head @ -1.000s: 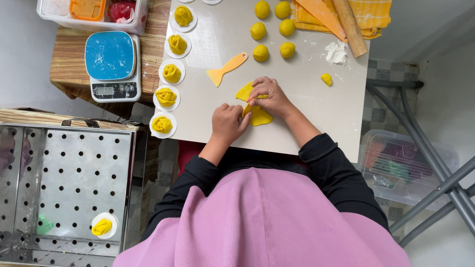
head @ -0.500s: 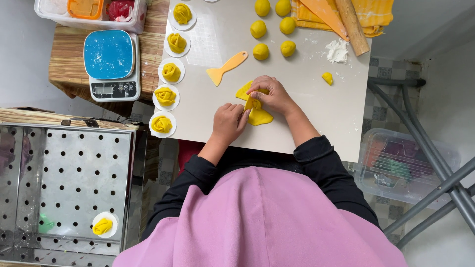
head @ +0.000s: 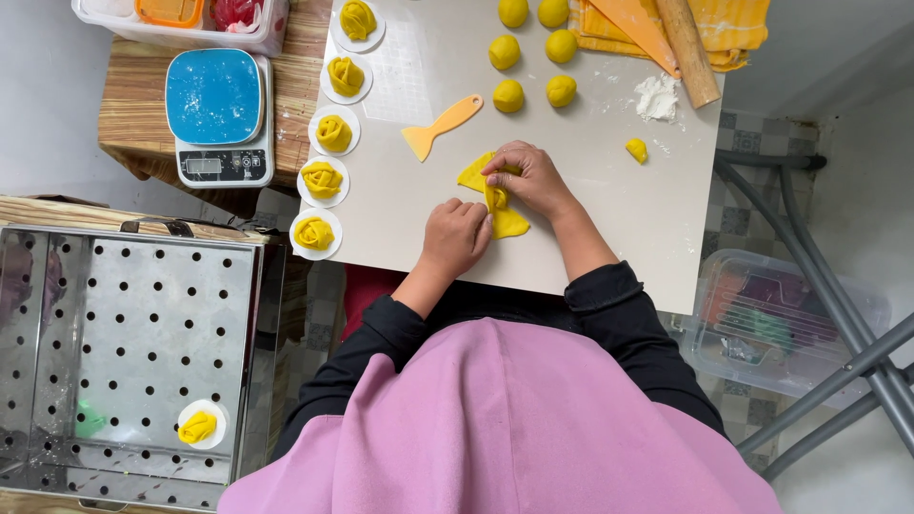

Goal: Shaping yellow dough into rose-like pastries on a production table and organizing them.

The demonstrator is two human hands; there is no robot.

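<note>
On a white board (head: 590, 219) lies a row of overlapping flat yellow dough discs (head: 497, 198). My left hand (head: 456, 235) rests at the near end of the row, its fingers curled against the dough. My right hand (head: 529, 178) covers the middle of the row and pinches the dough between its fingertips. Both arms wear black sleeves over a pink apron.
Several yellow dough roses on white papers (head: 328, 133) line the board's left edge. Several dough balls (head: 533, 57), an orange scraper (head: 443, 126), a wooden rolling pin (head: 687, 49) and flour (head: 657, 95) lie farther back. A blue scale (head: 217, 116) and a perforated steel tray (head: 124, 352) stand to the left.
My right hand has shifted slightly along the dough row and gathered it tighter. My left hand has stayed at the near end.
</note>
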